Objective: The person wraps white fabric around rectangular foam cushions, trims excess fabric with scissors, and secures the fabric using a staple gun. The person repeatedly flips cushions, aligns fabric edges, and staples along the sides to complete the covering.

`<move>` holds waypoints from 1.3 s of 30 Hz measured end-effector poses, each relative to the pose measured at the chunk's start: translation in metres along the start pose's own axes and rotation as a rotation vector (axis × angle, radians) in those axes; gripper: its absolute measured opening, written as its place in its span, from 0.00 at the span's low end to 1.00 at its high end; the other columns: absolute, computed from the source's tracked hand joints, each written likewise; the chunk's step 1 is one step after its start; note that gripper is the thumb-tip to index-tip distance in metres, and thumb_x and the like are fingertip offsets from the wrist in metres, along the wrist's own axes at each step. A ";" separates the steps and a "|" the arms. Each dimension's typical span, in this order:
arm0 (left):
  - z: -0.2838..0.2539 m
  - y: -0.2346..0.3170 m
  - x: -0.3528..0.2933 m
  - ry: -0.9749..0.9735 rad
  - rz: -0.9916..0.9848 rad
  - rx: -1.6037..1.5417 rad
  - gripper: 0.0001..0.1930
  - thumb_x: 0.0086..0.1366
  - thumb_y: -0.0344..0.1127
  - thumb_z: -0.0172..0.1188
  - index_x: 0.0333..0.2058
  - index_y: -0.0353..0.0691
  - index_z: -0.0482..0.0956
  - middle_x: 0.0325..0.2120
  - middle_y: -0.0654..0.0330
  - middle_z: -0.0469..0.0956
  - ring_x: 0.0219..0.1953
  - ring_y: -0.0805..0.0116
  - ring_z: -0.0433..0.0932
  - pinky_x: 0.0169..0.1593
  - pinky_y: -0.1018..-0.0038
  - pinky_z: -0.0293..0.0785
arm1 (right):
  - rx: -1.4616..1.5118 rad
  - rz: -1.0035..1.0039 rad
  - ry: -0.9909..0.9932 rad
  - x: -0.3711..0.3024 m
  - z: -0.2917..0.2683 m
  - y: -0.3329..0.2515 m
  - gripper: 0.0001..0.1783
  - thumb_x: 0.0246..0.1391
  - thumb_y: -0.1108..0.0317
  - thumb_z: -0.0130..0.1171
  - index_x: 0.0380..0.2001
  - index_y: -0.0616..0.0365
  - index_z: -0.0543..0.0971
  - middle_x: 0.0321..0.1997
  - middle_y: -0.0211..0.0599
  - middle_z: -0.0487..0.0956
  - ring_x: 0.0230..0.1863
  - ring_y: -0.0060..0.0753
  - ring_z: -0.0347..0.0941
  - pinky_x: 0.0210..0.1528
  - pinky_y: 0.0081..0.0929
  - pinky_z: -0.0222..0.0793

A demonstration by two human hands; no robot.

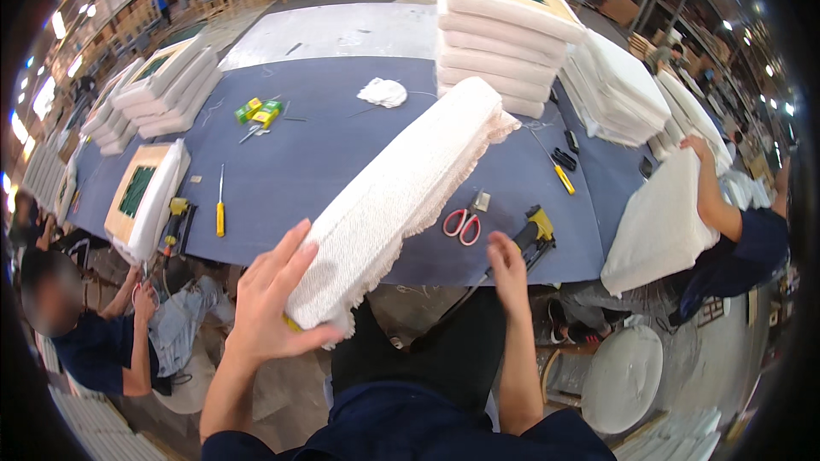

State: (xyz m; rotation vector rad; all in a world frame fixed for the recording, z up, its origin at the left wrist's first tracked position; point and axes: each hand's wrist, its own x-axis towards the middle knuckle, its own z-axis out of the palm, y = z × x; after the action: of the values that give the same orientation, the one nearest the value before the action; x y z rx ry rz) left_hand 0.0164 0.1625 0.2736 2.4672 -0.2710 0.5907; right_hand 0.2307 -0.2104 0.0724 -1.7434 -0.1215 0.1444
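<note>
My left hand (272,294) grips the near end of a white fabric-covered seat cushion (401,192), its thumb across the bottom. The cushion is tilted up on its side above the table, its ragged cloth edge facing right. My right hand (510,277) is off the cushion, fingers loosely bent and apart from the thumb, with nothing visible in it. Close beside that hand, a yellow and black staple gun (536,235) lies at the table's near edge. Red-handled scissors (463,224) lie between the cushion and the staple gun.
The blue-grey table (290,154) carries a tall stack of white cushions (500,51), green-yellow boxes (260,111), a white cloth bundle (383,92), a left screwdriver (221,205) and a right screwdriver (564,179). Co-workers sit at left (94,333) and right (739,248), the right one holding a cushion (666,222).
</note>
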 end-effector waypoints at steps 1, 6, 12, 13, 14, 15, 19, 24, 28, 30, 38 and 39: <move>0.008 -0.016 -0.008 -0.015 -0.032 -0.253 0.57 0.61 0.76 0.65 0.75 0.33 0.67 0.69 0.40 0.75 0.68 0.45 0.78 0.71 0.54 0.68 | 0.200 0.014 -0.045 -0.040 0.014 -0.042 0.35 0.70 0.66 0.64 0.77 0.56 0.68 0.75 0.49 0.75 0.72 0.40 0.74 0.70 0.34 0.70; 0.098 -0.141 -0.009 -0.165 -0.510 -0.556 0.43 0.83 0.66 0.39 0.80 0.34 0.56 0.72 0.44 0.72 0.74 0.54 0.71 0.73 0.55 0.67 | 0.552 -0.264 -0.195 -0.134 0.052 -0.110 0.68 0.64 0.58 0.69 0.84 0.57 0.26 0.88 0.58 0.44 0.86 0.52 0.47 0.82 0.49 0.50; 0.245 -0.235 -0.034 -0.243 -0.746 -0.527 0.32 0.84 0.56 0.50 0.66 0.31 0.78 0.62 0.49 0.82 0.63 0.59 0.78 0.68 0.64 0.71 | 0.533 -0.131 0.084 -0.140 0.066 -0.122 0.73 0.52 0.63 0.77 0.83 0.61 0.32 0.81 0.56 0.54 0.81 0.50 0.54 0.80 0.48 0.53; 0.245 -0.225 -0.026 -0.202 -0.747 -0.568 0.32 0.84 0.56 0.50 0.65 0.31 0.78 0.60 0.50 0.82 0.61 0.60 0.79 0.67 0.64 0.72 | 0.466 -0.181 0.091 -0.140 0.065 -0.120 0.75 0.51 0.62 0.79 0.83 0.61 0.32 0.81 0.56 0.54 0.81 0.51 0.54 0.80 0.48 0.54; 0.244 -0.214 -0.023 -0.156 -0.751 -0.607 0.31 0.84 0.56 0.50 0.65 0.31 0.79 0.59 0.51 0.82 0.59 0.61 0.79 0.66 0.65 0.72 | 0.422 -0.210 0.070 -0.141 0.062 -0.117 0.76 0.50 0.62 0.79 0.83 0.61 0.31 0.81 0.56 0.54 0.82 0.51 0.54 0.80 0.48 0.54; 0.230 -0.195 -0.026 0.007 -0.702 -0.617 0.29 0.83 0.52 0.52 0.65 0.30 0.77 0.59 0.51 0.82 0.59 0.60 0.79 0.66 0.66 0.72 | 0.396 -0.244 0.054 -0.139 0.064 -0.114 0.77 0.49 0.62 0.80 0.84 0.61 0.30 0.82 0.56 0.53 0.82 0.51 0.53 0.81 0.47 0.53; 0.159 -0.176 -0.042 0.294 -0.797 -0.464 0.28 0.81 0.46 0.58 0.68 0.31 0.74 0.61 0.48 0.80 0.62 0.59 0.77 0.68 0.64 0.71 | 0.565 -0.250 -0.108 -0.100 0.056 -0.074 0.71 0.54 0.58 0.77 0.84 0.63 0.36 0.85 0.53 0.54 0.82 0.45 0.57 0.81 0.43 0.54; 0.102 -0.236 -0.086 0.324 -0.687 0.174 0.38 0.75 0.43 0.65 0.76 0.31 0.62 0.72 0.35 0.68 0.74 0.37 0.68 0.77 0.55 0.63 | -0.120 -0.012 0.027 -0.052 0.044 0.054 0.41 0.70 0.62 0.66 0.79 0.64 0.63 0.79 0.46 0.69 0.72 0.36 0.71 0.73 0.33 0.65; 0.108 -0.276 -0.062 0.090 -0.949 0.087 0.48 0.77 0.65 0.53 0.76 0.23 0.59 0.69 0.28 0.70 0.73 0.32 0.69 0.75 0.50 0.64 | -0.142 -0.064 0.008 -0.066 -0.003 0.019 0.37 0.76 0.63 0.60 0.80 0.65 0.61 0.83 0.48 0.66 0.74 0.37 0.70 0.74 0.32 0.63; 0.128 -0.279 -0.046 -0.034 -1.124 0.173 0.53 0.75 0.74 0.47 0.73 0.22 0.62 0.65 0.27 0.74 0.70 0.32 0.73 0.72 0.47 0.67 | -0.502 -0.146 0.130 -0.045 -0.048 0.026 0.37 0.78 0.58 0.57 0.80 0.67 0.61 0.84 0.53 0.63 0.80 0.43 0.64 0.80 0.36 0.57; 0.171 -0.278 -0.024 -0.008 -1.191 0.385 0.44 0.79 0.71 0.40 0.62 0.28 0.73 0.48 0.29 0.84 0.56 0.29 0.83 0.61 0.41 0.75 | -0.876 -0.502 0.785 0.078 -0.012 0.083 0.33 0.79 0.54 0.50 0.73 0.70 0.68 0.77 0.59 0.67 0.76 0.53 0.64 0.80 0.43 0.56; 0.170 -0.281 -0.023 0.011 -1.188 0.438 0.38 0.81 0.66 0.38 0.60 0.34 0.77 0.47 0.31 0.85 0.55 0.28 0.83 0.60 0.41 0.75 | -1.015 -0.541 0.523 0.066 0.086 0.070 0.36 0.77 0.51 0.51 0.74 0.71 0.66 0.78 0.62 0.64 0.78 0.57 0.60 0.81 0.47 0.53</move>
State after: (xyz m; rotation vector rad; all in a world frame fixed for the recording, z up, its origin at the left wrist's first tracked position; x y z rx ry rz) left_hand 0.1452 0.2922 0.0000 2.4467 1.3610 0.1214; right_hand 0.2814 -0.1288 -0.0128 -2.6018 -0.3092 -0.9105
